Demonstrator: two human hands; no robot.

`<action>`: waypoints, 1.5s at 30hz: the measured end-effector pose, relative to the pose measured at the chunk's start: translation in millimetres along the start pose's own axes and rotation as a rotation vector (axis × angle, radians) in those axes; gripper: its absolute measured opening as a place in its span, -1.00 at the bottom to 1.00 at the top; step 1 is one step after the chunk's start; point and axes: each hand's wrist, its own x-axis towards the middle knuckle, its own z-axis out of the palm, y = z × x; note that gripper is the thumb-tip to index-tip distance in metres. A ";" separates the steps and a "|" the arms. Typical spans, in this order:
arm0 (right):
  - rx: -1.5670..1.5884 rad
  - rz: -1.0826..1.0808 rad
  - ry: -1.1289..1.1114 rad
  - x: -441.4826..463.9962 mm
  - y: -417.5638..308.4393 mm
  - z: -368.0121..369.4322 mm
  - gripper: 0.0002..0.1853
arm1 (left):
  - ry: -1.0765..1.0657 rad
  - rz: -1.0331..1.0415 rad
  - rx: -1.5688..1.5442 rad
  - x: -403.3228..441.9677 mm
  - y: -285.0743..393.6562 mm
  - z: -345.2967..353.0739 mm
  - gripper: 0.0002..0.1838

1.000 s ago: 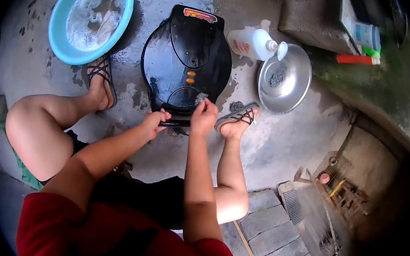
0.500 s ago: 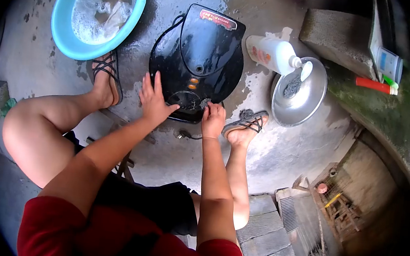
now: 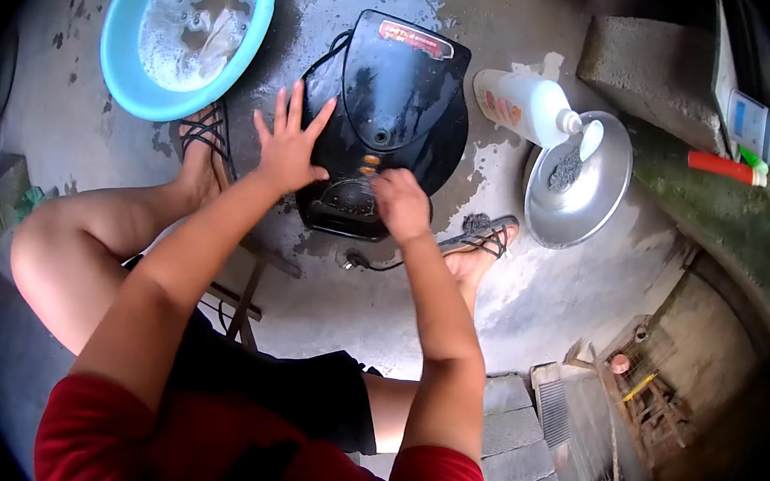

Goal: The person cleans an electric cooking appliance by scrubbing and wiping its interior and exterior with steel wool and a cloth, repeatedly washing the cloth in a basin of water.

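Observation:
A wet black electric griddle (image 3: 408, 94) with a closed lid, a red label and two small orange lights lies on the floor before me. My left hand (image 3: 290, 148) rests at its left edge, fingers spread wide. Over the front right of the griddle, by the lights, my right hand (image 3: 400, 203) is bent with its fingers curled down. The steel wool scrubber it held is now hidden under these fingers. Another dark scrubber (image 3: 477, 222) lies beside my right sandal (image 3: 489, 239).
A blue basin (image 3: 116, 52) of sudsy water with a cloth stands at upper left. On the right are a white bottle (image 3: 523, 105) and a metal bowl (image 3: 592, 205) holding steel wool (image 3: 565, 172). The griddle's power cord (image 3: 373, 264) lies near my feet.
My right hand has moved up across the griddle's front from the lower right edge toward the orange lights. My left hand's fingers have spread wider. The whole view has shifted slightly.

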 end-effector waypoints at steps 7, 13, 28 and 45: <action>-0.056 0.024 0.012 -21.3 6.6 0.5 -0.76 | -0.331 0.054 0.185 47.0 0.5 -24.8 0.48; -0.035 -0.125 -0.176 26.5 -35.3 27.8 -0.84 | -0.353 0.134 0.168 51.5 -12.0 -16.8 0.35; -0.192 0.164 0.131 1.1 -56.7 37.0 -0.82 | -0.323 0.207 0.010 55.4 -26.7 -10.4 -0.26; -0.045 0.268 0.361 26.3 -76.8 82.4 -0.87 | -0.298 0.211 0.063 58.8 -31.4 -14.0 -0.26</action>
